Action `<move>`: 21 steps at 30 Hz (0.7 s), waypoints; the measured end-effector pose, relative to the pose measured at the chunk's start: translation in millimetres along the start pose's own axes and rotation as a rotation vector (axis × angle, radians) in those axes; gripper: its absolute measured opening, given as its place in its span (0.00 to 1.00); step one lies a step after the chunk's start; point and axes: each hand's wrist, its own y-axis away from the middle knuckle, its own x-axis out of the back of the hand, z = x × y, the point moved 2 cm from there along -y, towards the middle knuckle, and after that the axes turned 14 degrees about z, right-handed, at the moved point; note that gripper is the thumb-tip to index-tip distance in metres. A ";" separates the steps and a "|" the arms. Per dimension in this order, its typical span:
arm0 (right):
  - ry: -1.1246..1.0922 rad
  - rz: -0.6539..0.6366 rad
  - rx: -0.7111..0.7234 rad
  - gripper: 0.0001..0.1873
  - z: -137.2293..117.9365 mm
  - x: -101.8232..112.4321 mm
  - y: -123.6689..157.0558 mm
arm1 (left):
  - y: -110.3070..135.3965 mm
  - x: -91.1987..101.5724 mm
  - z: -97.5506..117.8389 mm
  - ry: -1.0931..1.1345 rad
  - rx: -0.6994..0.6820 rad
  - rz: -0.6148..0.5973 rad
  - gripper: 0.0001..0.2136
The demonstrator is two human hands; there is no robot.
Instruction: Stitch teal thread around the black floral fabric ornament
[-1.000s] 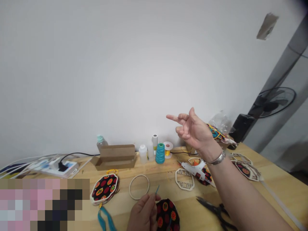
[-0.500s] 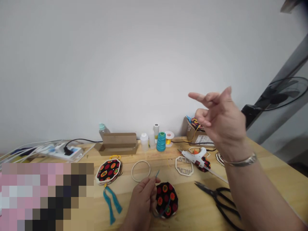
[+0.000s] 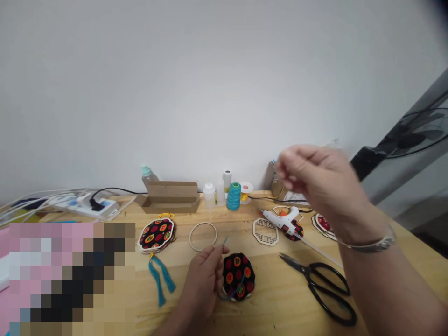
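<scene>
My left hand is closed in a pinch low over the table, with the tip of a teal cord sticking out above its fingers. The cord also loops from this hand across a round black fabric piece with red and orange flowers, lying right beside it. Raised in front of the wall, my right hand has its fingers curled together and slightly blurred; what they hold, if anything, cannot be made out. Beyond my left hand lies a thin pale ring. Black-handled scissors rest below my right forearm.
A framed fabric ornament with a teal tassel lies left. Behind stand a brown box, bottles and a teal thread cone. A white glue gun sits beside a lattice frame. A power strip is far left.
My right hand has gone from spread fingers to curled fingers and turned, staying raised. My left hand keeps its pinch on the cord. The whole view has shifted slightly.
</scene>
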 end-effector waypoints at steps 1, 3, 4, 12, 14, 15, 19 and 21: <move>0.084 -0.099 -0.031 0.16 11.2 -5.4 2.6 | 0.6 -0.3 0.4 0.001 -0.002 -0.007 0.13; 0.279 -0.331 -0.036 0.14 37.6 -17.1 11.2 | 1.9 -0.9 1.2 0.005 -0.003 -0.019 0.13; 0.400 -0.447 -0.011 0.12 51.5 -22.5 16.9 | 2.4 -1.1 1.6 0.009 -0.009 -0.022 0.13; 0.955 -0.118 0.250 0.11 98.1 -34.6 57.2 | 3.0 -1.3 0.3 0.005 0.010 -0.031 0.12; 0.759 -0.149 0.126 0.12 101.9 -38.9 67.5 | 4.4 -2.1 0.3 -0.005 0.006 -0.040 0.12; 0.659 -0.201 0.034 0.16 105.0 -41.9 72.6 | 5.5 -2.7 0.6 -0.016 -0.003 -0.040 0.12; 0.295 -0.417 -0.341 0.19 119.0 -56.1 90.2 | 9.1 -4.1 2.3 -0.090 -0.070 -0.030 0.12; 0.141 -0.455 -0.473 0.17 123.6 -62.5 95.7 | 9.9 -4.2 2.6 -0.131 -0.097 -0.042 0.12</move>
